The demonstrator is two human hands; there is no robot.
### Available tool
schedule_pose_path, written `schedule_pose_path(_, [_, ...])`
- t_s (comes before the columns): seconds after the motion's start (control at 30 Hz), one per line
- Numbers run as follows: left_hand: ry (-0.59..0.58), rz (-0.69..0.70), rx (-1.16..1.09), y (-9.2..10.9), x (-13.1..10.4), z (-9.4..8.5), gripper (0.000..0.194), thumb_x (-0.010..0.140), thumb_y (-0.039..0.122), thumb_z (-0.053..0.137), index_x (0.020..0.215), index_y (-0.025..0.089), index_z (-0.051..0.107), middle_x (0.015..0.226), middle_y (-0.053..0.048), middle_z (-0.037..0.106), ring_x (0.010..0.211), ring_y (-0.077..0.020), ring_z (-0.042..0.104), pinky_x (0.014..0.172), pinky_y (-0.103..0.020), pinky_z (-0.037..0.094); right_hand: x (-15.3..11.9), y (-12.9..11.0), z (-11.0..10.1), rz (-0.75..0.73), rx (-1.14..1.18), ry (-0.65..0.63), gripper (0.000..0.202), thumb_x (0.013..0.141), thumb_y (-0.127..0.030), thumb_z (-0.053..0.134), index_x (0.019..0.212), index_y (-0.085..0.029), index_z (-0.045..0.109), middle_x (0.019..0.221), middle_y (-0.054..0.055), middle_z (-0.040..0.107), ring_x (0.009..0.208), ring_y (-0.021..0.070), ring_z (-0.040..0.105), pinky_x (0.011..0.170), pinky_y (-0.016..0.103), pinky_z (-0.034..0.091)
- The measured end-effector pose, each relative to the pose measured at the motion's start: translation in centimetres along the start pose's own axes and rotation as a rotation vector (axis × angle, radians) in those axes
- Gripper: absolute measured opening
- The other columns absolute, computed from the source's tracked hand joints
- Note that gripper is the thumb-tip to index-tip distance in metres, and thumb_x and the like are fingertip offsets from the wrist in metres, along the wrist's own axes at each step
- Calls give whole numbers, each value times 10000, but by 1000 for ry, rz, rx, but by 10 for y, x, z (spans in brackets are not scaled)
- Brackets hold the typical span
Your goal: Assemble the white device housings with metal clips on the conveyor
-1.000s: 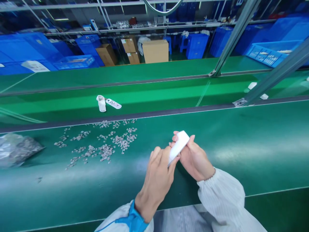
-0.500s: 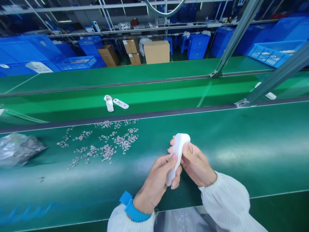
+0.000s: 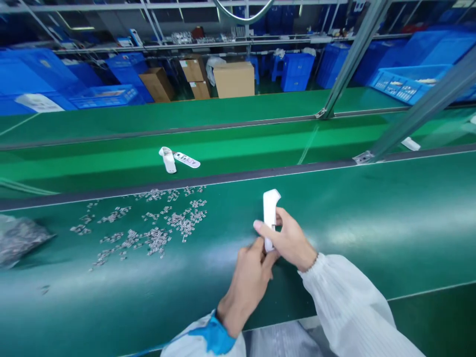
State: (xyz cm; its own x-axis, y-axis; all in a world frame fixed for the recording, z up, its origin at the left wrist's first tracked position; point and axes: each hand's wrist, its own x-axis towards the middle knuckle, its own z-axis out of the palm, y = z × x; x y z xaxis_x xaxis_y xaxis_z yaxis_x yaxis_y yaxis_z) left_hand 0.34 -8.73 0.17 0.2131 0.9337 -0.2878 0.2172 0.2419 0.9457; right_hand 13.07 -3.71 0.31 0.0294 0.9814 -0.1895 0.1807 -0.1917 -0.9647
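A white plastic handheld housing (image 3: 269,213), bent at its top and shaped like a forehead thermometer, is held above the bench, narrow side towards me. My right hand (image 3: 292,240) is closed around its lower half, thumb across the near face. At the bottom end, the fingers of my left hand (image 3: 250,277) are bent and pressed together against the housing; their tips are partly hidden. A blue band (image 3: 217,337) circles my left wrist. Left of both hands, many small metal pieces (image 3: 158,240) lie scattered in loose clusters on the green bench (image 3: 353,213).
A clear bag of small metal parts (image 3: 22,240) lies at the left. Beyond the bench's dark edge, an opened white housing (image 3: 169,161) rests on the green belt (image 3: 238,144). Metal posts (image 3: 349,64) rise at right. Blue crates (image 3: 297,72) and cardboard boxes (image 3: 234,79) stand behind.
The white housing has been turned to show its narrow side. My right hand has shifted down it, and my left hand has moved from its side to its bottom end. The view has swung slightly right.
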Motion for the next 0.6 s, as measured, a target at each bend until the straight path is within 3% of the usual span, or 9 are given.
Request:
schedule_pose_path(0.1, [40, 83, 166, -3, 3, -4, 177, 878, 343, 604, 978, 239, 706, 760, -48, 691, 595, -184, 572, 598, -292, 405, 7, 3, -8, 21, -208, -160, 190, 778, -364, 680, 809, -193, 602, 641, -2, 636, 573, 163, 619, 541, 299, 518])
schedule_pose_path(0.2, [87, 79, 119, 0, 4, -19, 263, 875, 330, 607, 1120, 277, 688, 1010, -64, 714, 693, -193, 609, 653, -299, 450, 52, -8, -23, 19, -288, -192, 166, 800, -253, 633, 935, -156, 639, 588, 4, 647, 507, 169, 628, 503, 301, 528])
schedule_pose_path(0.3, [225, 66, 119, 7, 5, -39, 272, 851, 350, 640, 1105, 276, 701, 990, -65, 705, 730, -208, 605, 679, -309, 465, 128, -26, -38, -45, -389, -68, 314, 841, -233, 599, 1139, -133, 590, 755, 63, 724, 602, 186, 677, 606, 333, 561])
schedule_pose_path(0.37, [292, 86, 178, 11, 11, -53, 254, 847, 358, 644, 1078, 275, 710, 977, -62, 698, 740, -214, 602, 702, -318, 471, 177, -34, -48, -88, -498, 62, 424, 850, -171, 574, 1267, -124, 514, 967, 129, 737, 805, 222, 709, 772, 375, 551])
schedule_pose_path(0.43, [353, 123, 282, 13, 22, -69, 217, 847, 339, 641, 1039, 268, 714, 1027, -56, 692, 769, -211, 611, 727, -319, 479, 214, -34, -55, -112, -623, 169, 455, 792, -84, 602, 1241, -106, 537, 1142, 203, 688, 1038, 293, 660, 925, 446, 477])
schedule_pose_path(0.5, [428, 142, 393, 16, 43, -91, 170, 838, 285, 644, 990, 254, 713, 1055, -45, 694, 825, -207, 628, 758, -310, 489, 234, -28, -61, -132, -720, 232, 427, 760, -48, 603, 1183, -104, 578, 1213, 238, 647, 1137, 348, 602, 969, 506, 417])
schedule_pose_path(0.6, [565, 78, 496, 24, 88, -134, 110, 806, 181, 656, 895, 213, 713, 972, -43, 704, 876, -206, 646, 845, -318, 493, 235, -12, -68, -205, -801, 258, 389, 774, -75, 579, 1159, -129, 608, 1245, 234, 623, 1154, 383, 577, 953, 541, 388])
